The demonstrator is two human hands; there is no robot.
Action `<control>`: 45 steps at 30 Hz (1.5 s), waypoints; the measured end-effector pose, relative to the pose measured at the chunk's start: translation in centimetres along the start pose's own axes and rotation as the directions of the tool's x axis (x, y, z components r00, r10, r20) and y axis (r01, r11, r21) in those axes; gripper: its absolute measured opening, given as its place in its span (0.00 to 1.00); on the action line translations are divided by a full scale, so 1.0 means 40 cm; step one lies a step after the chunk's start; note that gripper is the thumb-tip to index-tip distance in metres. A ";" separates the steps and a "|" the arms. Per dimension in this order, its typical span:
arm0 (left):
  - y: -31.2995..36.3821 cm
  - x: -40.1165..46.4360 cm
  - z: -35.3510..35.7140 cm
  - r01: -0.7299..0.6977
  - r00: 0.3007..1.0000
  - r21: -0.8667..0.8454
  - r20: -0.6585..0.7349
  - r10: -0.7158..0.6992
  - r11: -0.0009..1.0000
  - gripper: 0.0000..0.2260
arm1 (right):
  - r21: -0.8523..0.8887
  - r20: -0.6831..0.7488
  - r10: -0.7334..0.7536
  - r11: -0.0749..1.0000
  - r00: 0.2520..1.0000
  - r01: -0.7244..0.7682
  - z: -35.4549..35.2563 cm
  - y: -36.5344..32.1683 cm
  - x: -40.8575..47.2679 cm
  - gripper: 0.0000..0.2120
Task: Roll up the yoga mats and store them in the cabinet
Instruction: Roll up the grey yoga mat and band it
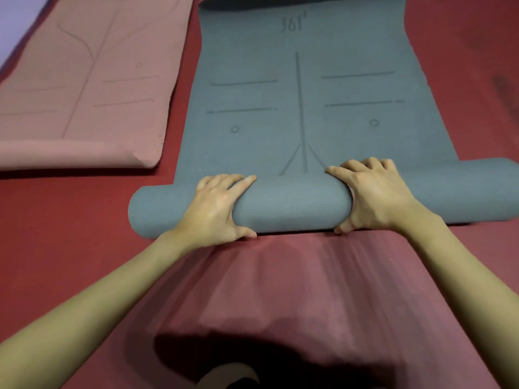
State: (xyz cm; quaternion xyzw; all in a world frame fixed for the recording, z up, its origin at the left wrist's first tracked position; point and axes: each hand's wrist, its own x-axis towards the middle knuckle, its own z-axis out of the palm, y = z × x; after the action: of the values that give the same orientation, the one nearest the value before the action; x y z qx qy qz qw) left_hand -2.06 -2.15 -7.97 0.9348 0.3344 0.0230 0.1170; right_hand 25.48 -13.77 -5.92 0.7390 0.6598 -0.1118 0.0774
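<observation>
A grey-blue yoga mat (303,88) with printed lines lies on the red floor, its near end wound into a thick roll (289,209). My left hand (213,209) grips the roll left of centre, fingers over the top and thumb at the near side. Right of centre, my right hand (370,192) clasps the same roll in the same way. The flat part stretches away from me, and its far end curls up at the top edge. A pink yoga mat (84,80) lies to the left, with a small roll at its near end (64,154).
The red floor covering (280,299) spreads under both mats and towards me. A strip of pale purple surface (16,21) shows at the top left corner. A dark shape with a pale patch (233,377) sits at the bottom edge.
</observation>
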 end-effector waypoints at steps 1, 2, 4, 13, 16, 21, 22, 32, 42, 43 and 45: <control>0.010 -0.023 0.001 -0.001 1.000 0.001 0.012 0.001 1.000 0.48 | 0.004 0.018 -0.003 1.000 1.000 0.003 0.001 -0.005 -0.022 0.54; 0.020 -0.045 0.003 -0.005 1.000 0.002 0.017 0.005 1.000 0.48 | 0.006 0.036 -0.008 1.000 0.999 0.008 0.004 -0.010 -0.043 0.54; 0.035 -0.078 0.010 -0.010 0.999 -0.005 0.031 0.011 1.000 0.48 | 0.004 0.072 -0.023 1.000 0.997 0.022 0.013 -0.016 -0.074 0.54; 0.095 -0.089 0.025 0.016 0.999 0.117 0.040 -0.020 0.993 0.39 | 0.071 0.211 -0.037 0.997 0.977 0.023 -0.015 -0.005 -0.029 0.56; 0.088 -0.052 0.024 0.051 0.998 0.133 0.028 -0.055 0.990 0.35 | 0.107 0.204 -0.038 0.994 0.978 0.017 -0.015 0.007 -0.032 0.55; 0.055 0.039 0.017 0.096 0.994 0.104 0.036 -0.100 0.990 0.36 | 0.174 -0.152 0.007 0.985 0.988 0.019 0.049 0.010 -0.083 0.43; 0.049 0.054 0.015 0.107 0.993 0.101 0.042 -0.111 0.989 0.37 | 0.156 -0.232 0.013 0.987 0.973 0.024 0.064 0.011 -0.081 0.39; 0.086 0.019 0.030 0.133 0.991 0.133 0.013 -0.136 0.982 0.33 | 0.027 -0.294 0.112 0.994 0.949 -0.108 0.044 0.035 0.073 0.27; 0.014 0.157 0.006 0.125 0.991 0.149 0.028 -0.130 0.981 0.32 | 0.048 -0.473 0.075 0.997 0.878 -0.059 0.089 0.049 0.059 0.28; 0.010 0.169 0.000 0.128 0.990 0.143 0.037 -0.135 0.981 0.31 | 0.055 -0.484 0.071 0.997 0.872 -0.051 0.095 0.050 0.051 0.27; 0.010 0.177 -0.005 0.138 0.988 0.148 0.042 -0.146 0.979 0.29 | 0.042 -0.492 0.058 0.998 0.869 -0.043 0.095 0.056 0.049 0.27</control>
State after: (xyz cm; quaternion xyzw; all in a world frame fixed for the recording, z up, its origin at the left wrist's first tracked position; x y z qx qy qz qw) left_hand 3.66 2.04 -7.95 0.9149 0.3979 -0.0345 0.0591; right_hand 27.68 -13.15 -10.20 0.7613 0.6363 0.0725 -0.1012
